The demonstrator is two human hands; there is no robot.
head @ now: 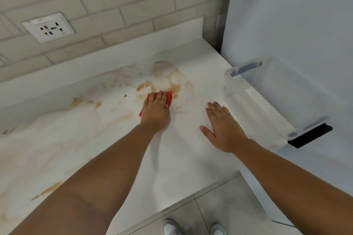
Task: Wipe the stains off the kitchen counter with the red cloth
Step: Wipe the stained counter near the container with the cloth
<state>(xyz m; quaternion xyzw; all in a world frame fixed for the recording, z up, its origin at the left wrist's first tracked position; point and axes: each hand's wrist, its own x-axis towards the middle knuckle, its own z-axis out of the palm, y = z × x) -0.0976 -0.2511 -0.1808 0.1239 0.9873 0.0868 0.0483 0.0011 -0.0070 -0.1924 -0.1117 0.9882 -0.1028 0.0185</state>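
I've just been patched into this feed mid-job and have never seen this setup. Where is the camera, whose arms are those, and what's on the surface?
There is no machine here. The single picture comes from a wide-angle camera worn on a person's head, looking down, so the two bare arms are their own. The left hand presses a small red cloth flat under straight fingers, at the edge of the brown stains on the white marbled kitchen counter. The right hand lies flat on the counter and holds nothing. A clear plastic box stands at the counter's right end, and a white wall socket sits in the tiled wall behind. More brown smears to the left are not yet wiped.
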